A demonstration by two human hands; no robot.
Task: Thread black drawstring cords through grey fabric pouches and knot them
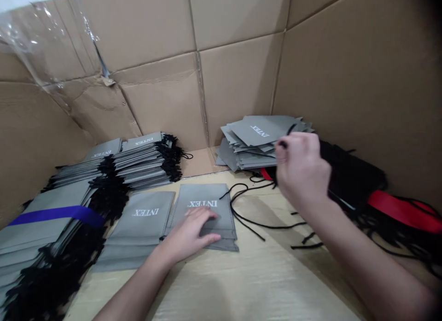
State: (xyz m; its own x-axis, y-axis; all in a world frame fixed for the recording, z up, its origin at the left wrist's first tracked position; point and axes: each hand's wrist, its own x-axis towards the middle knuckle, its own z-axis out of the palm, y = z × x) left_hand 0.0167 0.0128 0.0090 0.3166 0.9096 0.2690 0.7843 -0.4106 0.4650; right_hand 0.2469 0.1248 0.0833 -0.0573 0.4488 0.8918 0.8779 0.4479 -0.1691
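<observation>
A flat grey pouch [207, 192] printed INTEX lies on the pale work surface. My left hand [189, 233] rests on its lower part, thumb apart from the fingers, and hides some of it. My right hand [304, 171] is raised at the right with the fingers pinched on a black cord [283, 144]; most of that cord is hidden in the fist. Left of the pouch lie overlapping grey INTEX pouches [138, 219]. Loose black cords [262, 224] trail across the surface between the pouch and my right forearm.
Cardboard walls [238, 77] enclose the back and sides. Stacked pouches with black cords [141, 160] stand at back left, near a bundle under a purple band [58, 214]. An uneven pouch pile [262, 127] sits behind my right hand. Black cords with a red band [404, 210] lie right.
</observation>
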